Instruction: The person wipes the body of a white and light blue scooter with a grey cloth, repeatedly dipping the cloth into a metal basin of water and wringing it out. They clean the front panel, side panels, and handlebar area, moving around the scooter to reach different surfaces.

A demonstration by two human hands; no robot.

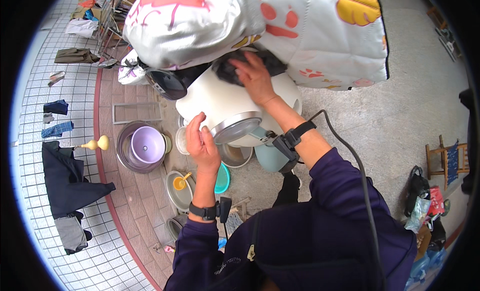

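Observation:
Before me stands a scooter with a cream front panel (213, 99) and a round, silver-rimmed headlight (238, 127). My right hand (255, 75) lies on a dark cloth (227, 69) that rests on top of the panel, just below a quilted, printed scooter cover (307, 39); the hand is slightly blurred. Beside the headlight, my left hand (202, 141) is raised with its fingers partly curled and nothing seen in it. A dark rear-view mirror (168, 82) sticks out at the panel's upper left. Both my wrists wear black straps with small devices.
Left of the scooter are a purple basin (148, 144) within a metal basin (122, 156), a framed screen (137, 112) and an oval basin (174, 197) with a yellow ladle (180, 183). A wooden folding chair (435, 161) and bags (418, 212) lie right. A cable crosses my right arm.

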